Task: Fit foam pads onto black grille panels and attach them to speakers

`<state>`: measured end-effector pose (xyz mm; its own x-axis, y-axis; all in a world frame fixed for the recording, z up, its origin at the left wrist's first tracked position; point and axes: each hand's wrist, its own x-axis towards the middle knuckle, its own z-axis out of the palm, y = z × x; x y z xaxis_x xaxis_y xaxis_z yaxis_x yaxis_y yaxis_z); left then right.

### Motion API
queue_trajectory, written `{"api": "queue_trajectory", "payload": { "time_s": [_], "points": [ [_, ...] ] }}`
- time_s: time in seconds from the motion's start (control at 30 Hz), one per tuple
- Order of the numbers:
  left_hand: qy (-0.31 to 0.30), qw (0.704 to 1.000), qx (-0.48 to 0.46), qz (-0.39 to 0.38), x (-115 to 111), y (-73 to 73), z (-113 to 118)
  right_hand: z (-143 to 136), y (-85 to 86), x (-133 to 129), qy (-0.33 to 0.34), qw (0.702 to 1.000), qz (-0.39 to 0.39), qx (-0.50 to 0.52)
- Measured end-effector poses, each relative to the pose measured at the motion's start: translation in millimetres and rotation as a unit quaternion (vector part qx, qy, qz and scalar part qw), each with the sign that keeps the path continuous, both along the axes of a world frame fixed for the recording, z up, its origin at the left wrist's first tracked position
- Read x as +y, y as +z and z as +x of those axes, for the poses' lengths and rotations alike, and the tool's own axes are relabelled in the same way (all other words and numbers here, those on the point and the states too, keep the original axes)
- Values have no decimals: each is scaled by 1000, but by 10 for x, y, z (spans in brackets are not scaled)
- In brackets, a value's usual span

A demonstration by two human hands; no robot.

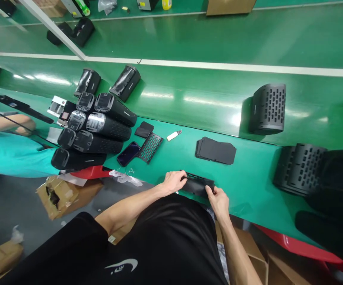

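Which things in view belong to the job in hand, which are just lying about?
Job in hand:
black part, held by left hand and right hand
black sheets, probably
perforated panel, probably

Lying about, seemingly:
phone
white stick
cardboard box

The left fingers (pixel 182 175) and right fingers (pixel 209 192) close off both ends of the panel (pixel 197 186), leaving its far edge reachable from above. Ahead, a lane crosses the surface (pixel 181 158) between the white stick (pixel 174 135) and the sheets (pixel 216 151), out to the glossy green strip (pixel 189 95). The sheets lie flat, so a hand can pass over them. Rightward, a broad gap runs to the upright housings (pixel 300 169), which block the right side; a lone housing (pixel 268 109) stands beyond the gap. Leftward, the phone (pixel 128 154) and grille (pixel 150 147) lie low, but the stacked speakers (pixel 106 126) wall off the way behind them.
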<state>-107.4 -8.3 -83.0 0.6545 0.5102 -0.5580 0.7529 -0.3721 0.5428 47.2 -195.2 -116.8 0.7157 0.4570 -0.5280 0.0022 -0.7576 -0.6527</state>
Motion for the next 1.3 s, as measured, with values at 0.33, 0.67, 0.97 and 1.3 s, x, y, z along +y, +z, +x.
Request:
{"api": "queue_trajectory", "payload": {
  "time_s": [0.33, 0.67, 0.97, 1.3],
  "points": [
    [30, 997, -36, 58, 175, -223, -92, 215, 23, 123, -24, 999, -26, 14],
    [247, 877, -156, -381, 334, 207, 8, 391, 592, 178, -124, 940, 121, 293],
    [244, 869, -207, -377, 429, 623, -25, 275, 985, 270, -203, 902, 205, 322],
    [257, 883, -203, -337, 473, 715, -42, 255, 1073, 288, -191, 917, 196, 290]
  ]
}}
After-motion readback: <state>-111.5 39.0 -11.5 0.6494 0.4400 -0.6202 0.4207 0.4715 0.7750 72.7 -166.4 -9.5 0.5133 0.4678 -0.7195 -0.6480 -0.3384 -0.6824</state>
